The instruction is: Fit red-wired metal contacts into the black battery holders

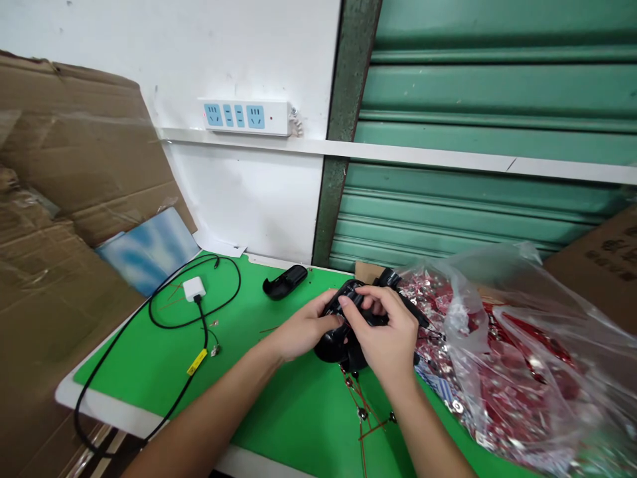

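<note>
A glossy black plastic device [330,346] with rounded parts is held over the green mat, and its exact kind cannot be made out. My left hand [309,325] grips its left side, the thumb lying across it. My right hand [391,325] is closed on its upper right part, thumb and forefinger pressed to the surface. Fingers hide much of the device. Just beyond the hands lies an open black plastic shell [285,283], hollow side showing. Beneath the device, thin reddish wires with small metallic beads [362,413] lie on the mat.
A clear plastic bag [522,372] of red and silvery pieces fills the right side. At left, a black cable [114,345] loops round a white adapter [194,288] on the green mat [279,425]. Cardboard [84,146] stands at left; a power strip [246,117] hangs on the wall.
</note>
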Demonstrator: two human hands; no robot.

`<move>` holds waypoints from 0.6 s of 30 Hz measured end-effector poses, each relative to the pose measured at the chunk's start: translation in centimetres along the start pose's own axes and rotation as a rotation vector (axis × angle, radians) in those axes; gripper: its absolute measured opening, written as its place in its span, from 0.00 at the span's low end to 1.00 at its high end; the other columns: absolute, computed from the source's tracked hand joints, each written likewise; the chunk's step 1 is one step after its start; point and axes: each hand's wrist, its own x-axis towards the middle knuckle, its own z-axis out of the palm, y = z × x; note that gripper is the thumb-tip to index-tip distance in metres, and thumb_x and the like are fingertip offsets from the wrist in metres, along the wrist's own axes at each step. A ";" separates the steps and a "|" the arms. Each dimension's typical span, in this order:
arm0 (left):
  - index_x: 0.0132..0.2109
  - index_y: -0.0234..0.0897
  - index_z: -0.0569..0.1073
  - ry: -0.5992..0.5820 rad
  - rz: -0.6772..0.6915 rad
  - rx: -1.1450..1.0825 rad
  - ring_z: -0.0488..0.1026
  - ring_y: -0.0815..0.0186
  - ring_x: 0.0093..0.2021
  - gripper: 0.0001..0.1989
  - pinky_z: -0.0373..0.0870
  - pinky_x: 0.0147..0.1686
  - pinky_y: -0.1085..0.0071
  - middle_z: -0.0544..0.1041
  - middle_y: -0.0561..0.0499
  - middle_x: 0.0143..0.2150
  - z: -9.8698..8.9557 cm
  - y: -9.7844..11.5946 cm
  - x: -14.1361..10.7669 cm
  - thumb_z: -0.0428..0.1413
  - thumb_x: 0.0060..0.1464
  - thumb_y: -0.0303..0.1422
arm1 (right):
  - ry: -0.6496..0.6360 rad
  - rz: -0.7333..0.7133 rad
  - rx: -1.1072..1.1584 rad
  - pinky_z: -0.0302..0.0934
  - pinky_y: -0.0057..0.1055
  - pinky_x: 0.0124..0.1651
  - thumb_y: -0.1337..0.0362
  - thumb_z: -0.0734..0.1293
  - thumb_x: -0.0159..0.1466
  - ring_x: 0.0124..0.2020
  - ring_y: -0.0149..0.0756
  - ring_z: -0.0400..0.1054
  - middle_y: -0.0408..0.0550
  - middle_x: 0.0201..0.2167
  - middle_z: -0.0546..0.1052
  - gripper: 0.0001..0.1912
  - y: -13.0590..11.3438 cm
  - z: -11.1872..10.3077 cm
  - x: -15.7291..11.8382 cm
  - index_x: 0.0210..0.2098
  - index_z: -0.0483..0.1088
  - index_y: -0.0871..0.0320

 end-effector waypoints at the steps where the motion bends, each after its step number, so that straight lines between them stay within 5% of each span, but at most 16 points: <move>1: 0.57 0.39 0.77 -0.012 0.008 0.024 0.72 0.62 0.49 0.24 0.67 0.53 0.68 0.79 0.49 0.47 0.0 -0.1 0.0 0.63 0.52 0.32 | 0.016 0.010 -0.005 0.61 0.33 0.33 0.60 0.75 0.64 0.28 0.34 0.65 0.40 0.26 0.71 0.06 0.0 0.1 -0.1 0.37 0.76 0.54; 7: 0.58 0.40 0.77 -0.084 0.002 0.034 0.70 0.60 0.56 0.29 0.63 0.56 0.69 0.78 0.50 0.55 0.0 -0.4 0.0 0.59 0.47 0.28 | 0.063 -0.013 -0.042 0.64 0.33 0.33 0.64 0.73 0.66 0.28 0.34 0.67 0.41 0.25 0.74 0.02 -0.3 0.2 0.0 0.36 0.78 0.54; 13: 0.60 0.40 0.74 0.052 -0.025 -0.117 0.71 0.65 0.45 0.30 0.65 0.45 0.73 0.80 0.51 0.48 -0.3 -0.3 0.3 0.57 0.47 0.31 | 0.031 -0.166 -0.001 0.73 0.40 0.41 0.67 0.71 0.69 0.34 0.40 0.78 0.46 0.35 0.85 0.06 -0.5 0.0 0.0 0.41 0.81 0.51; 18: 0.61 0.41 0.73 0.140 0.050 -0.078 0.70 0.68 0.42 0.26 0.65 0.44 0.75 0.80 0.53 0.45 -0.8 -0.5 0.8 0.56 0.54 0.34 | 0.027 -0.117 -0.014 0.73 0.38 0.41 0.67 0.71 0.68 0.34 0.40 0.79 0.45 0.34 0.84 0.04 -0.4 0.2 -0.3 0.39 0.79 0.51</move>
